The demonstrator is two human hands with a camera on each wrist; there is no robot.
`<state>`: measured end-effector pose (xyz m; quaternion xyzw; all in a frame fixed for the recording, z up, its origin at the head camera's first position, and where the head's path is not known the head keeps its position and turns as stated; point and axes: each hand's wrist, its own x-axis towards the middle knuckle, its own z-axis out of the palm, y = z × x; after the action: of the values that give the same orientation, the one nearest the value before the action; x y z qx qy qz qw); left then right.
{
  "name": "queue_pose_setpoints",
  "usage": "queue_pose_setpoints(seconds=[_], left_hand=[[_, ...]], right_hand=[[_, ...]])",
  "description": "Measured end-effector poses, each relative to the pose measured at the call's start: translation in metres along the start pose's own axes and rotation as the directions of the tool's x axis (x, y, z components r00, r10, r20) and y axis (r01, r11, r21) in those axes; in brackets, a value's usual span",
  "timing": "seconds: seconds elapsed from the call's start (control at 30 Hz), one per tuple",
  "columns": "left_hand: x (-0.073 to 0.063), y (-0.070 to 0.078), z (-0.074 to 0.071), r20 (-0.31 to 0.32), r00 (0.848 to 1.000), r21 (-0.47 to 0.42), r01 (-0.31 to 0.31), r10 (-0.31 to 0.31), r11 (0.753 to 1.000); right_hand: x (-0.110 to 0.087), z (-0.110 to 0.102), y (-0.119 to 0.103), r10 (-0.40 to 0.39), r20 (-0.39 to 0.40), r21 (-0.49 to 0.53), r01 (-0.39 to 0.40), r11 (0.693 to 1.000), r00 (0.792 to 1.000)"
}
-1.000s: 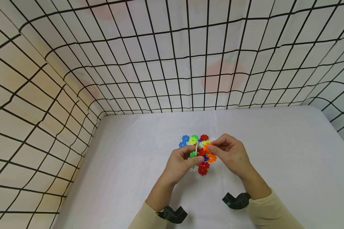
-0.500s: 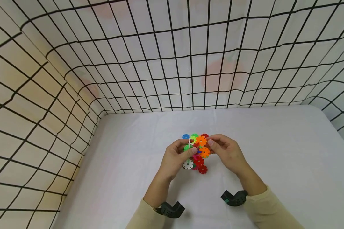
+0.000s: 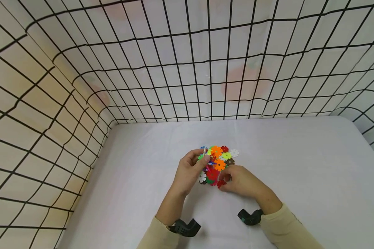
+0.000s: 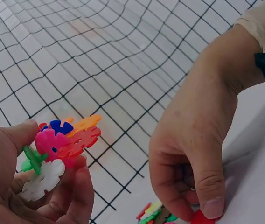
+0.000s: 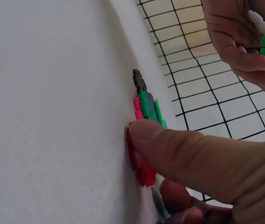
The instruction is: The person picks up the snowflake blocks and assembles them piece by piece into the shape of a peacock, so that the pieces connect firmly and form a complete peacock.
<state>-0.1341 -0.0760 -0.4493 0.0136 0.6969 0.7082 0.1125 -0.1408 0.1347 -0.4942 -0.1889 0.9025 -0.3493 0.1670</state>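
My left hand point(image 3: 187, 173) holds up a cluster of joined plastic snowflake discs. In the left wrist view this cluster shows a pink disc point(image 4: 51, 141), a white disc point(image 4: 44, 181), a red disc point(image 4: 80, 142), and orange, blue and green ones; fingers hide part of it. Lower down at the table, my right hand point(image 3: 244, 181) has its thumb and a finger at a red snowflake disc point(image 5: 145, 172), pinching it by the edge of the loose pile. The left wrist view shows only a bit of that red disc point(image 4: 202, 218) beneath the fingertips.
Loose discs lie behind and below the cluster, among them a yellow disc point(image 3: 226, 155), a white disc point(image 3: 234, 152) and a dark brown disc point(image 5: 139, 80). They rest on a white cloth-covered table point(image 3: 299, 166). Black grid netting point(image 3: 180, 84) lines the back and sides.
My right hand has left the orange discs of the cluster and moved down to the red disc at the pile's near edge. The left hand, still holding the cluster, has shifted slightly left.
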Motion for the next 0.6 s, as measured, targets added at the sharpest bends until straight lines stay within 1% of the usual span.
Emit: queue_pose_setpoints(seconds=[0.13,0.2,0.27,0.3,0.33,0.4,0.43,0.47,0.53,0.57,0.6], left_hand=[[0.0,0.0,0.003,0.001,1.0,0.025,0.01,-0.01,1.0],[0.0,0.0,0.004,0.003,1.0,0.04,0.014,-0.014,0.999],[0.0,0.001,0.004,0.006,1.0,0.054,0.022,-0.022,0.998],[-0.001,0.001,0.004,0.013,1.0,0.058,0.024,-0.025,0.998],[-0.001,0.001,0.004,0.019,1.0,0.072,0.024,-0.026,0.997],[-0.002,0.002,0.004,0.044,0.999,0.089,0.026,-0.03,0.996],[-0.003,0.002,0.004,0.061,0.998,0.098,0.026,-0.032,0.995],[-0.003,0.002,0.004,0.083,0.996,0.108,0.021,-0.031,0.994],[-0.004,0.003,0.004,0.131,0.991,0.12,0.007,-0.023,0.993],[-0.004,0.003,0.004,0.155,0.988,0.122,0.0,-0.019,0.993],[-0.005,0.002,0.004,0.177,0.984,0.125,-0.005,-0.018,0.992]], right_hand=[[-0.001,-0.001,-0.001,0.021,0.0,0.011,-0.021,1.0,1.0],[-0.001,-0.002,-0.001,0.021,-0.003,0.035,-0.021,0.999,1.0],[-0.001,-0.004,-0.001,0.022,-0.026,0.072,-0.02,0.997,0.999],[-0.002,-0.006,-0.001,0.02,-0.05,0.097,-0.015,0.995,0.999],[-0.002,-0.008,-0.001,0.025,-0.072,0.141,-0.015,0.99,0.997],[-0.004,-0.013,-0.001,0.037,-0.126,0.268,-0.002,0.963,0.991],[-0.004,-0.016,-0.002,0.046,-0.158,0.335,0.009,0.942,0.986],[-0.006,-0.019,-0.003,0.053,-0.187,0.404,0.027,0.914,0.981],[-0.008,-0.025,-0.006,0.075,-0.237,0.524,0.062,0.85,0.969],[-0.009,-0.028,-0.007,0.082,-0.26,0.561,0.081,0.824,0.962],[-0.011,-0.03,-0.008,0.086,-0.283,0.584,0.101,0.805,0.955]])
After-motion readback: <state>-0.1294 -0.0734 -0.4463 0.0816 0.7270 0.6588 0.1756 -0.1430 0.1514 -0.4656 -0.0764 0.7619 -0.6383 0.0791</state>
